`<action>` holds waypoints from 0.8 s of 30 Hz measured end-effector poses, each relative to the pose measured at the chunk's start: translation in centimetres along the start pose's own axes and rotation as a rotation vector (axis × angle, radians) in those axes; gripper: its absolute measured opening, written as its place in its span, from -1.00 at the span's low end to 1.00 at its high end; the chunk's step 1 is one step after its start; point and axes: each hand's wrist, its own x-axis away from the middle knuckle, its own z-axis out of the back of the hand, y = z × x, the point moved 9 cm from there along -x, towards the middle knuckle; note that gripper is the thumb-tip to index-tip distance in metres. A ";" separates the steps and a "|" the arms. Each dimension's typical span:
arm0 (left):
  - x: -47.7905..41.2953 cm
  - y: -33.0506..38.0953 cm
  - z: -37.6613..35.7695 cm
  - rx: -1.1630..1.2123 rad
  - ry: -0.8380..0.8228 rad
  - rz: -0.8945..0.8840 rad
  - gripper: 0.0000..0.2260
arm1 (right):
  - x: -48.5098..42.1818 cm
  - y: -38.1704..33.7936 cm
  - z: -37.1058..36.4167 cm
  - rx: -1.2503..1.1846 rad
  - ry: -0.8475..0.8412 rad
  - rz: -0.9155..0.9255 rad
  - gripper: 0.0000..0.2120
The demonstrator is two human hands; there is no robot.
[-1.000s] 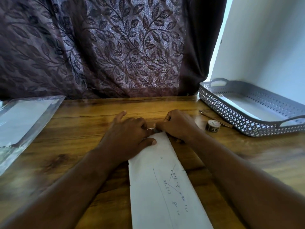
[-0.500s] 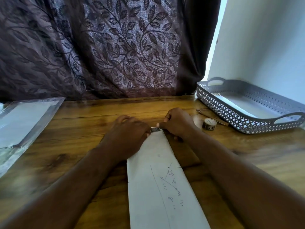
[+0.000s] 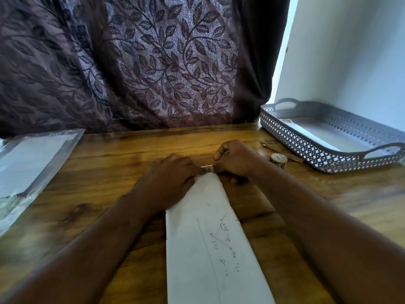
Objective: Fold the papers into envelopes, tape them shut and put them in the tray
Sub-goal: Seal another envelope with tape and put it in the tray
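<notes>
Since half a second ago little has changed: both hands stay at the far end of the folded paper (image 3: 210, 238), and the left hand (image 3: 168, 178) has curled its fingers tighter, the thumb now tucked in. The paper lies lengthwise on the desk (image 3: 109, 172), running from 6 o'clock up to the hands at centre, with pen marks on its face. The left hand presses its palm on the paper's far left corner, its grip clenched on a small piece of tape (image 3: 208, 168). The right hand (image 3: 235, 160), just beside it, pinches the tape's other end, its grip also clenched. At 2 o'clock sits the grey tray (image 3: 306, 154), with a tape roll (image 3: 278, 160) and a pen (image 3: 282, 151) just beside it. A plastic sleeve (image 3: 32, 163) lies at 9 o'clock.
</notes>
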 end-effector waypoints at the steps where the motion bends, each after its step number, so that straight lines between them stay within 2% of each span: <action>1: -0.1 0.0 0.0 0.010 0.003 -0.007 -0.66 | 0.0 0.0 0.0 0.000 0.000 0.001 -0.70; 3: 0.0 -0.3 0.2 0.074 0.024 -0.006 -0.69 | 0.1 0.1 0.0 -0.006 -0.004 -0.004 -0.71; 5: 0.0 -0.5 0.3 0.141 0.029 -0.003 -0.63 | 0.1 0.2 0.0 -0.011 -0.003 -0.012 -0.71; 11: 0.1 -0.4 0.4 0.145 0.026 -0.020 -0.57 | 0.0 -0.1 -0.4 0.064 0.010 0.014 -0.67; 15: 0.1 -0.5 0.4 0.185 0.042 -0.023 -0.69 | 0.0 -0.4 -0.5 0.165 0.032 0.052 -0.54; 17: 0.1 -0.4 0.5 0.175 0.061 -0.033 -0.79 | 0.0 -0.1 -0.4 0.109 0.002 0.024 -0.57; 19: 0.1 -0.4 0.4 0.149 0.062 -0.026 -0.81 | -0.1 0.1 -0.4 0.069 -0.025 0.005 -0.64; 24: 0.5 -0.2 0.9 0.078 0.122 -0.045 -0.63 | -0.4 0.4 -0.4 0.047 0.013 -0.028 -0.79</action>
